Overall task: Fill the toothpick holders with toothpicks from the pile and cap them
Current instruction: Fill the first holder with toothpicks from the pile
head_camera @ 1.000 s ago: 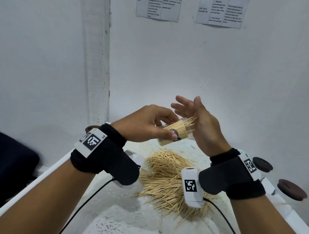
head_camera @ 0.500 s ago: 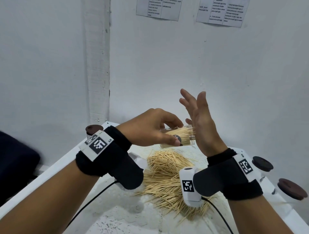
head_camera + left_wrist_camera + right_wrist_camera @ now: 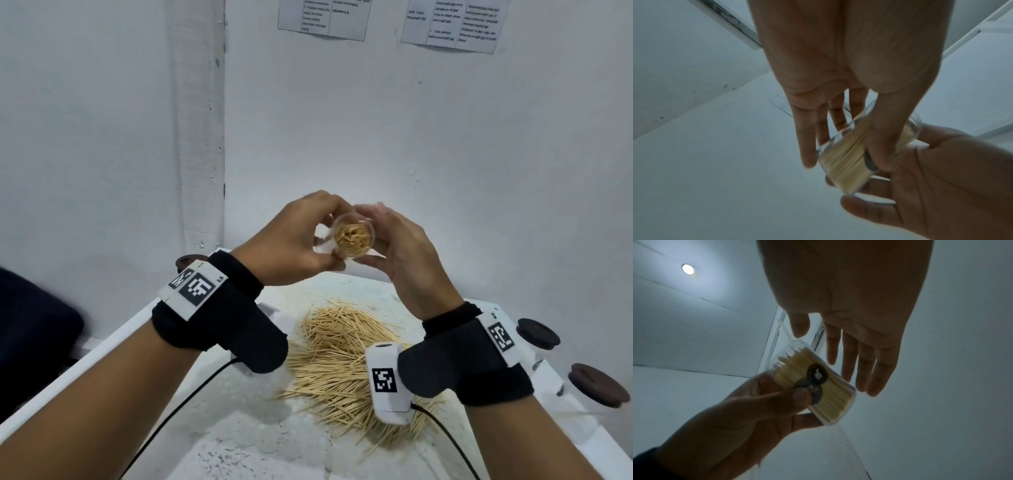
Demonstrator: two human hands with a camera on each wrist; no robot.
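The left hand (image 3: 291, 240) is gripping the clear toothpick holder (image 3: 353, 238) above the pile (image 3: 346, 356) on the worktop (image 3: 239, 442), mouth facing the wearer, long axis toward twelve o'clock. The right hand (image 3: 400, 250), fingers relaxed, is cupping it at three o'clock; caps (image 3: 537, 333) are lying nearer this hand.

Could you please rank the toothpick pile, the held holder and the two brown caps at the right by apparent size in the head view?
1. toothpick pile
2. nearer brown cap, though nearness enlarges it
3. farther brown cap and holder: look alike, the holder being partly covered by both hands.
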